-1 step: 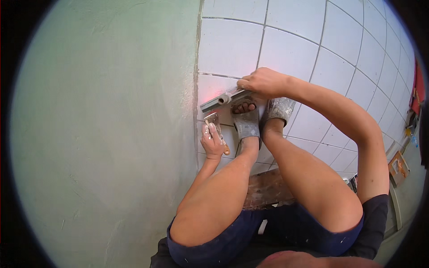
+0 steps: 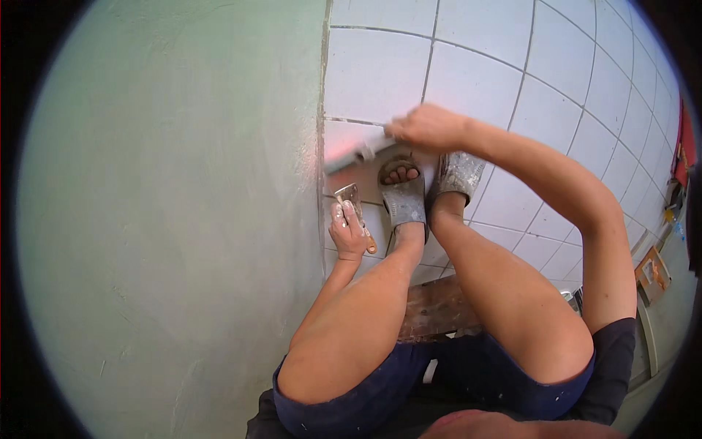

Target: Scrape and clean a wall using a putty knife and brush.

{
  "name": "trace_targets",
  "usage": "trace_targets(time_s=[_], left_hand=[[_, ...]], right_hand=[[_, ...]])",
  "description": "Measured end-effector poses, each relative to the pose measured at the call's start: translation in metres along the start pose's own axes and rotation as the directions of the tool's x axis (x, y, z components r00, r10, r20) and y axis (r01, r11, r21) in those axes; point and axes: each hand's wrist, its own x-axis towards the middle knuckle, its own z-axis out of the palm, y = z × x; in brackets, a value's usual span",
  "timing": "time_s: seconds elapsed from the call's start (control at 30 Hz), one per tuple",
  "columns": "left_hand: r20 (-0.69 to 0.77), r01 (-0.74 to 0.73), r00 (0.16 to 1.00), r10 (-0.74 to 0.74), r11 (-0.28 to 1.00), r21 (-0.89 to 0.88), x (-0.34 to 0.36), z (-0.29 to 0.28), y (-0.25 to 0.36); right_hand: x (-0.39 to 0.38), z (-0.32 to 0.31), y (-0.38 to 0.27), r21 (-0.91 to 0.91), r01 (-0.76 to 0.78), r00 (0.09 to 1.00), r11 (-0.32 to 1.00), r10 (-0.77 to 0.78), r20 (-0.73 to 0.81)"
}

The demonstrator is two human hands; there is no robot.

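Left hand [image 2: 348, 230]: clamped on wooden-handled metal scraper [image 2: 350, 193], left of left-foot grey rubber sandal [image 2: 405, 211].
Right hand [image 2: 430, 127]: clamped on long grey bar [image 2: 354, 157], motion-blurred, ahead of sandal; fingertips indistinct.

Legible text, numbers and signs: none; pale marks on the strap of the grey sandal [image 2: 404, 212] on the left foot, too small to tell as print or smears; white tab [image 2: 431, 371] at the front of the dark blue shorts [image 2: 358, 391], no lettering readable
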Motion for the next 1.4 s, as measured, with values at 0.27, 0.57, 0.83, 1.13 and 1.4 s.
trace_targets(time_s=[0.27,0.57,0.83,1.13,1.4], left_hand=[[0.183,0.364,0.929,-0.32,0.876,-0.317,0.021,0.005,0.013],[0.191,0.264,0.961,-0.201,0.873,-0.41,0.145,0.057,0.057],[0.286,0.261,0.946,-0.155,0.888,-0.38,0.17,0.081,0.073],[0.493,0.451,0.841,-0.222,0.792,-0.411,0.134,0.105,0.072],[0.172,-0.312,0.949,0.263,0.848,0.429,0.155,0.071,0.098]], right_hand=[[-0.018,-0.146,0.112,0.318,-0.615,0.494,0.722,0.667,-0.559],[-0.156,-0.06,0.123,-0.314,-0.863,0.443,0.397,0.292,-0.848],[-0.139,0.042,0.005,-0.255,-0.89,0.44,0.379,0.56,-0.702],[-0.024,0.055,-0.063,0.866,-0.482,0.678,0.136,0.684,0.27],[-0.001,0.022,-0.007,0.176,-0.715,0.629,0.677,0.733,-0.261]])
